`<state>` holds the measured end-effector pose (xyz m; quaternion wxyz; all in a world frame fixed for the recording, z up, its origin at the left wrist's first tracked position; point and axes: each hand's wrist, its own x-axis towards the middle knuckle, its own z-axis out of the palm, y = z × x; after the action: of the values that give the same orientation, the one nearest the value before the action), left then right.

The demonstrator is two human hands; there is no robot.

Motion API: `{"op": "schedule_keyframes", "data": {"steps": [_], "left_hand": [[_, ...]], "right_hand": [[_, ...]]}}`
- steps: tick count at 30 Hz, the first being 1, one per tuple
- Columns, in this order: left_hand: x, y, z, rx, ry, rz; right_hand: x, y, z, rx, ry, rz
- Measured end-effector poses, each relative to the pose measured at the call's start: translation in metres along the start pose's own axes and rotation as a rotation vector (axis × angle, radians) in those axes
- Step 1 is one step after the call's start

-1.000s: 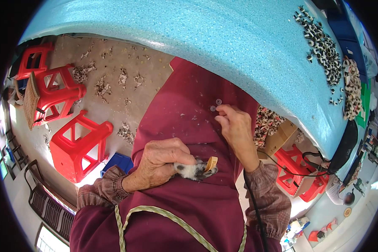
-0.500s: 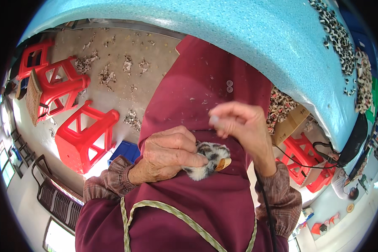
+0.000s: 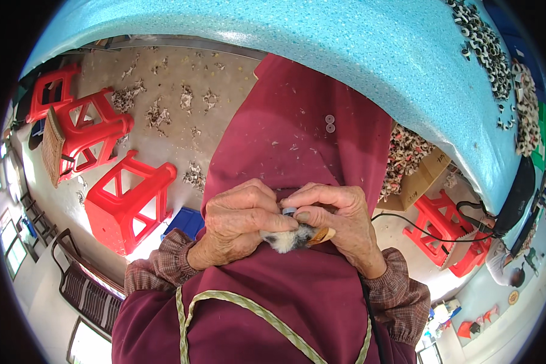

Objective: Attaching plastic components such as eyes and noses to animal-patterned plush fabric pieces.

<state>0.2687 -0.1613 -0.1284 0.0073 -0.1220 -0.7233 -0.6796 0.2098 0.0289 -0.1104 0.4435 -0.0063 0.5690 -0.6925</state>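
Blue speckled table cover (image 3: 273, 39) across the top, edge bowed by the lens. Maroon apron (image 3: 297, 142) next, spread over the lap, light bits of fluff on it. Concrete floor (image 3: 224, 115) at left, clumps of scraps lying about. Red stools (image 3: 106, 221) both sides; blue bin (image 3: 184, 223) beside the nearest left one. Cardboard box (image 3: 428, 179) right of the apron, with a heap of mottled pieces (image 3: 409, 151) just beside it. Pile of black-and-white parts (image 3: 491, 57) on the table cover, upper right.

Plaid sleeves (image 3: 158, 261) on both forearms. Left hand (image 3: 239, 215): fingers curled in, thumb and bent forefinger gripping the furry piece. Right hand (image 3: 340, 221): thumb and forefinger brought together in a pinch on a small grey disc, other fingers folded behind, partly hidden.

Furry piece (image 3: 282, 242), white with dark patches, sits above the apron between the two hands. Left thumb lies across its upper side; white part pokes out below that thumb, towards the wearer. Its right end is under the right thumb; whether that thumb presses on it, can't tell. Tan tag (image 3: 321, 235) sticks out at that right end, below the right thumb. Grey disc (image 3: 289, 211) at the far edge of the fur, between right fingertips, just beyond the left thumb. Two clear discs (image 3: 330, 119) on the apron, side by side, well apart from the hands.
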Motion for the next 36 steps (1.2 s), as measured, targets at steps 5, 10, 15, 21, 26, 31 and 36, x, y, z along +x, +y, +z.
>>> {"op": "schedule_keyframes", "data": {"steps": [5, 10, 15, 21, 26, 31, 36], "left_hand": [[0.005, -0.001, 0.003, -0.018, 0.054, -0.034], [0.007, 0.013, 0.009, -0.093, 0.231, -0.472], [0.011, 0.005, 0.003, 0.011, 0.072, -0.272], [0.005, 0.004, 0.004, 0.020, 0.072, -0.308], [0.006, 0.005, 0.009, 0.027, 0.043, -0.327], [0.014, 0.005, 0.011, 0.045, -0.007, -0.261], [0.009, 0.002, 0.012, 0.032, -0.002, -0.298]], "right_hand": [[0.001, 0.002, 0.000, -0.018, 0.028, -0.015], [0.003, -0.007, -0.001, -0.146, 0.051, -0.166], [0.001, 0.000, 0.003, 0.068, 0.160, -0.026], [-0.009, 0.001, -0.010, 0.005, 0.064, 0.085], [-0.012, 0.002, -0.007, -0.019, -0.037, 0.056], [-0.013, 0.011, -0.009, -0.021, 0.048, -0.013], [-0.012, 0.010, -0.011, 0.068, -0.030, 0.087]]}}
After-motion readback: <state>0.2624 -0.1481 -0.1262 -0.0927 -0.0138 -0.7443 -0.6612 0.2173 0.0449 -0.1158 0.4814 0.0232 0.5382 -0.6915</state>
